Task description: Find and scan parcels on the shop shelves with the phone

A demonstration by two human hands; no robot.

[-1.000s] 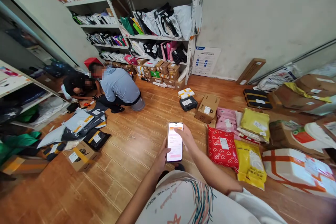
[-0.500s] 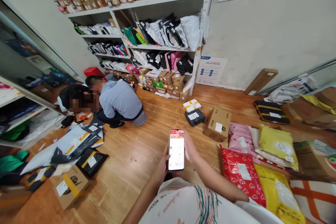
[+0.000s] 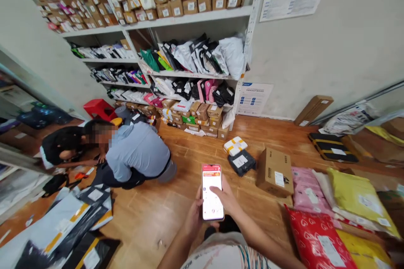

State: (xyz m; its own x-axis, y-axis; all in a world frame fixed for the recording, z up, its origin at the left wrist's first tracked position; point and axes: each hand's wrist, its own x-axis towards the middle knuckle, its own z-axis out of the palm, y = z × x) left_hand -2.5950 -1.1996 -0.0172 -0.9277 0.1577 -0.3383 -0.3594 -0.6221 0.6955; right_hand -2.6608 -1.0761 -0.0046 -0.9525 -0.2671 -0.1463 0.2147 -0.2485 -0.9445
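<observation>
A smartphone [image 3: 208, 206] with a lit screen, red at its top and white below, stands upright in front of my body. My left hand [image 3: 195, 212] wraps round its left edge and lower part. On the other side, my right hand [image 3: 227, 197] closes round the right edge, and its thumb lies over the middle of the screen. The fingers behind the phone are hidden. Beyond the phone, a black parcel [image 3: 242, 162] and a white parcel with yellow tape [image 3: 235, 146] lie on the wooden floor.
White shelves [image 3: 202, 19] full of labelled boxes and bags stand ahead. Two people [image 3: 135, 151] crouch at the left, near grey and black parcels [image 3: 72, 218]. To my right are a carton [image 3: 275, 172], a red heart-patterned parcel [image 3: 315, 235] and a yellow parcel [image 3: 356, 193].
My right thumb has moved from the phone's edge onto the screen. The view has shifted, with the shelves lower and nearer. The crouching people appear lower and further left.
</observation>
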